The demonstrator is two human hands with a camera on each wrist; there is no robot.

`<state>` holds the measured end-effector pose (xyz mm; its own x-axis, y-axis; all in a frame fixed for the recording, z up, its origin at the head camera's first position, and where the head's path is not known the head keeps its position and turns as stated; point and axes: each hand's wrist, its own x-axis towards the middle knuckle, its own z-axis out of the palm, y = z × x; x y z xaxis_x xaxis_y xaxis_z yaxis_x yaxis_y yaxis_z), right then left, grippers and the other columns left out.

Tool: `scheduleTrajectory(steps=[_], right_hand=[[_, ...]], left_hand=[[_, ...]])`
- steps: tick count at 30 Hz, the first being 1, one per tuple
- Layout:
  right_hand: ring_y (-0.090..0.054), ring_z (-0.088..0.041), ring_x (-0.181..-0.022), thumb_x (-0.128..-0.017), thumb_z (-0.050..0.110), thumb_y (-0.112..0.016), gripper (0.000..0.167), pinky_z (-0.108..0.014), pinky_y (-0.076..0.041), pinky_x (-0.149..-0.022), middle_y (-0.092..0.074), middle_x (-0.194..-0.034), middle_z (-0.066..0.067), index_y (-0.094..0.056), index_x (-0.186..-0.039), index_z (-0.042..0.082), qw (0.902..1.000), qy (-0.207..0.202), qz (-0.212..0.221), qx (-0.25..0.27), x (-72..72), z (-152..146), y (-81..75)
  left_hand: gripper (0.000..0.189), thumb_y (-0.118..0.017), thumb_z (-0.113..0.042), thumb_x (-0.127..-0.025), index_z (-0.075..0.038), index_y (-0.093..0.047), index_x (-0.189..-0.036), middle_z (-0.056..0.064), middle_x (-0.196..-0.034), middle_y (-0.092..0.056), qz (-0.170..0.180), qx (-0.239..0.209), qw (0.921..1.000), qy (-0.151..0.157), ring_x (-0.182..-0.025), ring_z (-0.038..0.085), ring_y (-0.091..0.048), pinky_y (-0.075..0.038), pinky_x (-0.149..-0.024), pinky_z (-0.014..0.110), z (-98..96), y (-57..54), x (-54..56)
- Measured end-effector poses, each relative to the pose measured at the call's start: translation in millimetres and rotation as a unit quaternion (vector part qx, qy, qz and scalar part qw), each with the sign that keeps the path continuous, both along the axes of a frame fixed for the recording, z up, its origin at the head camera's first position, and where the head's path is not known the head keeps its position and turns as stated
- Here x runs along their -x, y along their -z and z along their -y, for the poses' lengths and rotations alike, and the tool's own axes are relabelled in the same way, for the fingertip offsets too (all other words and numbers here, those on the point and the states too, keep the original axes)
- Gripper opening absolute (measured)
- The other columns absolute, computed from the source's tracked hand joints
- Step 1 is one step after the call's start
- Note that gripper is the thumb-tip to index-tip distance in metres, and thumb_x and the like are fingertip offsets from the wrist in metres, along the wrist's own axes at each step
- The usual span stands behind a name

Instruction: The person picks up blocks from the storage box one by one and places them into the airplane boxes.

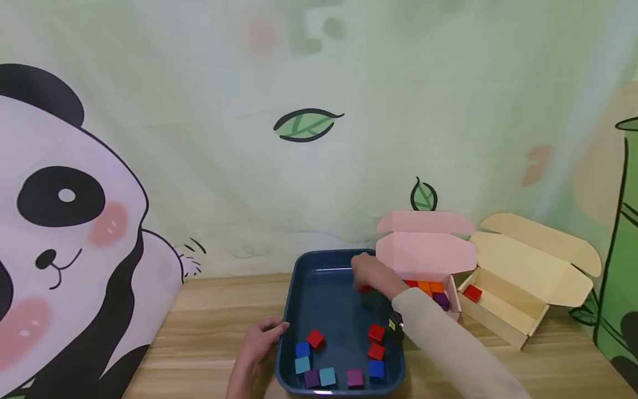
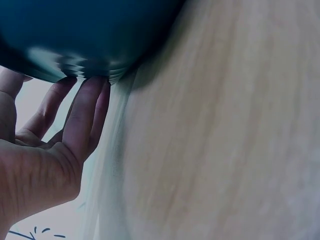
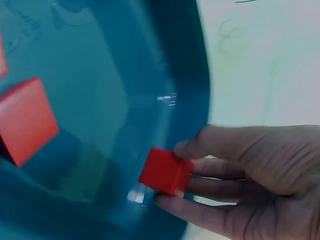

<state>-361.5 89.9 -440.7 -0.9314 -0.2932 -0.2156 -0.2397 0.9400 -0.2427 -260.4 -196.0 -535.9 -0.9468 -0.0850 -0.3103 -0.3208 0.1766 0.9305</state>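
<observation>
A dark blue tray (image 1: 329, 316) lies on the wooden table, with red, blue, light blue and purple cubes along its near part. My left hand (image 1: 260, 344) grips the tray's left rim, thumb on top; in the left wrist view its fingertips (image 2: 92, 85) touch the outer wall. Over the tray's far right part is my right hand (image 1: 376, 272). The right wrist view has it pinching a red cube (image 3: 165, 171) between thumb and fingers near the tray wall. Another red cube (image 3: 30, 120) shows apart from it. In the head view, a bit of red peeks out below the right hand.
Right of the tray, partly behind the right forearm, stands an opened pink box (image 1: 426, 252) holding orange, red and purple cubes. An opened beige box (image 1: 503, 327) farther right contains one red cube (image 1: 472, 293). A printed cloth (image 1: 224, 166) hangs behind the table.
</observation>
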Motion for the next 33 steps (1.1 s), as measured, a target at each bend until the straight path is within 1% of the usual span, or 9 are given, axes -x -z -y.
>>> scheduleTrajectory(steps=[2,4,6,8,11,15,20,24,33], right_hand=[[-0.043,-0.014,-0.052,-0.084,0.008,-0.078,0.031,-0.026,-0.036,-0.049,-0.048,-0.056,0.001,-0.057,-0.061,0.011,0.9995,-0.024,-0.018,0.010,-5.2,-3.8,-9.5],[-0.041,-0.013,-0.052,-0.085,0.011,-0.078,0.034,-0.026,-0.033,-0.049,-0.047,-0.054,0.004,-0.057,-0.058,0.013,0.9989,-0.037,-0.022,0.021,-10.5,-9.3,-18.6],[-0.044,-0.013,-0.054,-0.085,0.012,-0.079,0.028,-0.026,-0.036,-0.051,-0.051,-0.056,0.003,-0.062,-0.063,0.013,0.9983,-0.045,-0.025,0.029,-16.2,-16.5,-26.8],[-0.050,-0.014,-0.058,-0.085,0.013,-0.079,0.017,-0.026,-0.042,-0.054,-0.059,-0.063,0.002,-0.069,-0.072,0.012,0.9979,-0.050,-0.024,0.034,-21.4,-25.5,-32.0],[-0.055,-0.016,-0.065,-0.085,0.011,-0.079,0.006,-0.028,-0.050,-0.058,-0.065,-0.074,-0.001,-0.074,-0.085,0.007,0.9968,-0.062,-0.032,0.039,-27.6,-41.5,-37.9],[-0.058,-0.017,-0.071,-0.084,0.009,-0.079,0.013,-0.030,-0.055,-0.065,-0.069,-0.084,-0.003,-0.076,-0.095,0.004,0.9958,-0.064,-0.041,0.052,-33.5,-64.7,-47.8],[-0.059,-0.018,-0.071,-0.083,0.005,-0.077,0.013,-0.030,-0.055,-0.067,-0.068,-0.082,-0.002,-0.075,-0.096,0.004,0.9958,-0.054,-0.028,0.068,-37.9,-94.1,-62.4],[-0.058,-0.019,-0.072,-0.084,0.003,-0.075,0.012,-0.031,-0.055,-0.068,-0.067,-0.081,-0.003,-0.074,-0.095,0.003,0.9962,-0.052,-0.032,0.061,-39.2,-117.2,-67.6],[-0.057,-0.020,-0.073,-0.084,0.007,-0.076,0.012,-0.031,-0.056,-0.067,-0.066,-0.083,-0.004,-0.073,-0.095,0.003,0.9991,-0.029,-0.018,0.024,-47.0,-162.7,-64.6]], left_hand=[[0.048,-0.079,-0.033,-0.089,0.001,-0.069,-0.122,0.014,-0.113,-0.064,0.000,0.001,1.0000,0.000,-0.094,0.024,-0.057,-0.056,-0.076,0.030,-0.3,1.3,-0.9],[0.048,-0.079,-0.033,-0.090,0.000,-0.069,-0.122,0.015,-0.116,-0.064,0.001,0.000,1.0000,0.000,-0.096,0.025,-0.058,-0.057,-0.079,0.032,-0.8,1.3,-0.4],[0.047,-0.078,-0.034,-0.090,0.000,-0.069,-0.122,0.016,-0.117,-0.064,0.004,0.002,1.0000,0.000,-0.097,0.026,-0.058,-0.058,-0.081,0.033,-1.7,0.7,1.4],[0.048,-0.078,-0.034,-0.090,-0.001,-0.069,-0.123,0.016,-0.118,-0.064,0.008,0.003,1.0000,0.001,-0.099,0.026,-0.059,-0.058,-0.083,0.034,-2.4,0.4,2.7],[0.048,-0.078,-0.033,-0.090,0.000,-0.068,-0.124,0.017,-0.119,-0.064,0.008,0.001,1.0000,0.001,-0.101,0.028,-0.058,-0.059,-0.084,0.036,-2.8,1.0,4.0],[0.046,-0.078,-0.032,-0.091,0.001,-0.069,-0.122,0.017,-0.118,-0.063,0.007,-0.002,1.0000,-0.003,-0.101,0.028,-0.058,-0.059,-0.083,0.036,-1.3,2.7,4.1],[0.045,-0.078,-0.032,-0.091,0.000,-0.070,-0.121,0.016,-0.117,-0.063,0.011,0.000,0.9999,-0.005,-0.100,0.028,-0.057,-0.059,-0.082,0.035,1.0,2.3,2.0],[0.044,-0.078,-0.032,-0.090,0.000,-0.070,-0.120,0.016,-0.115,-0.064,0.004,-0.003,1.0000,-0.009,-0.099,0.028,-0.056,-0.058,-0.080,0.034,2.0,3.1,1.2],[0.046,-0.080,-0.033,-0.088,0.001,-0.071,-0.119,0.016,-0.115,-0.065,0.001,0.002,1.0000,-0.006,-0.099,0.027,-0.057,-0.058,-0.081,0.035,0.6,6.4,1.4]])
